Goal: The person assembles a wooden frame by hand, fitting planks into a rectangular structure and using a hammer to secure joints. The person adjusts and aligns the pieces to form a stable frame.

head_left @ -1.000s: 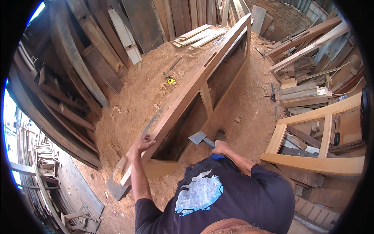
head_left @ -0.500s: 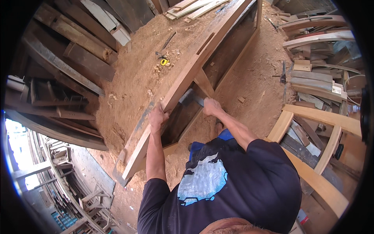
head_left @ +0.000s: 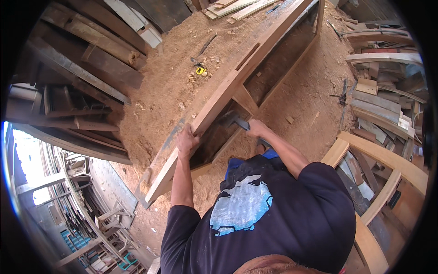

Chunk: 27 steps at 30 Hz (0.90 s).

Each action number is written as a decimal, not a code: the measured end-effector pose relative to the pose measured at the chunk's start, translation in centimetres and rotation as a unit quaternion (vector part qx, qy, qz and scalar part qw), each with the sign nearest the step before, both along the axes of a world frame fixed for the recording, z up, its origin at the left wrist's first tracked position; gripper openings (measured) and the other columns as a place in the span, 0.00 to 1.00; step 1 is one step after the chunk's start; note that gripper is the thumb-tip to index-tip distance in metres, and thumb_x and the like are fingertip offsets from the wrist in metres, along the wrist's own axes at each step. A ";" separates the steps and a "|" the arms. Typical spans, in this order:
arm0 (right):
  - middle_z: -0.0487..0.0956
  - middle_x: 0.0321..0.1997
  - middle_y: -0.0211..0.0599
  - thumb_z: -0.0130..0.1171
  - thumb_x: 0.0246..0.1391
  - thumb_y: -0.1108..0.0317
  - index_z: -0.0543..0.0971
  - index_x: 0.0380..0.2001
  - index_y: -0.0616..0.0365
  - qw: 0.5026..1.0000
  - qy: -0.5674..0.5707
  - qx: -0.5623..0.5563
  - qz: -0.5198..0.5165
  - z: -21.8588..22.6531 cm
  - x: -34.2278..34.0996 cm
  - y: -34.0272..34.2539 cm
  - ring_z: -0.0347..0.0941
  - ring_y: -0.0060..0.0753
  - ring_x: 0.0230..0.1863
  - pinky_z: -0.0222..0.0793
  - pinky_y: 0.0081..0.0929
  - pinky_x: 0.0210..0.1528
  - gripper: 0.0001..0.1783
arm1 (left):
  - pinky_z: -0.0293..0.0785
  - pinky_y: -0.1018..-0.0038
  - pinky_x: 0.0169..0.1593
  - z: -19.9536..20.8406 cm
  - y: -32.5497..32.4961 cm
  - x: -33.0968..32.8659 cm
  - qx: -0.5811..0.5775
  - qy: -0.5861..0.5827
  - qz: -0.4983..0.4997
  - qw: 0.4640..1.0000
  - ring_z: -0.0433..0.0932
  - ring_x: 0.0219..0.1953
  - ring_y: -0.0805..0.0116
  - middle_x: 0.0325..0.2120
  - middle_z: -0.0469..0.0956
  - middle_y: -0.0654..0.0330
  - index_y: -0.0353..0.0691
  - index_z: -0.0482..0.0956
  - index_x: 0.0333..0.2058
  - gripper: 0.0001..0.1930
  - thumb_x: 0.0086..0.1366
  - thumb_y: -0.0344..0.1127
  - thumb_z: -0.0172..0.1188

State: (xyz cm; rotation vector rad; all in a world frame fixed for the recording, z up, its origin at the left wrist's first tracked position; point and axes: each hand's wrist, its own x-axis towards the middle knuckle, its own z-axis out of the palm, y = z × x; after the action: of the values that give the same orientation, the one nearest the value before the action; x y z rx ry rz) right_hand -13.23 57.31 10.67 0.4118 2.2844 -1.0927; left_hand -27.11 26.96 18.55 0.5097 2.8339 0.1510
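Note:
A long wooden frame with crosspieces lies slantwise in front of me, over a wooden bench surface. Near its lower left end, my left hand is closed over the pale beam, thumb on the inner side. My right hand grips the dark handle of what looks like a hammer. Its blurred dark head is over the opening between the beams, just below the short crosspiece. Whether the head touches the wood I cannot tell.
Sawdust covers the floor, where a yellow tape measure lies beyond the frame. Stacked dark boards stand at the left. At the right are offcuts, a clamp-like tool and another pale wooden frame. Planks lie at the back.
The hammer's head has swung and now appears darker and blurred inside the opening. My left hand keeps its place on the beam. The whole view has shifted slightly.

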 end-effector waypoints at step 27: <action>0.72 0.29 0.25 0.54 0.65 0.56 0.71 0.38 0.59 0.843 0.166 -0.475 -0.192 15.4 -5.5 8.7 0.68 0.14 0.22 0.68 0.17 0.21 0.15 | 0.75 0.68 0.40 -5.3 19.0 -11.8 0.223 -0.344 -0.065 0.910 0.79 0.33 0.66 0.31 0.82 0.58 0.31 0.81 0.43 0.26 0.46 0.39 0.74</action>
State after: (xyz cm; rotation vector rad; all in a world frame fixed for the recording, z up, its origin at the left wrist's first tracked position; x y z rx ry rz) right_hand -18.71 65.98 26.06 0.2692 1.6131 -2.4629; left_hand -38.95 46.00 13.26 0.5864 2.0578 0.7941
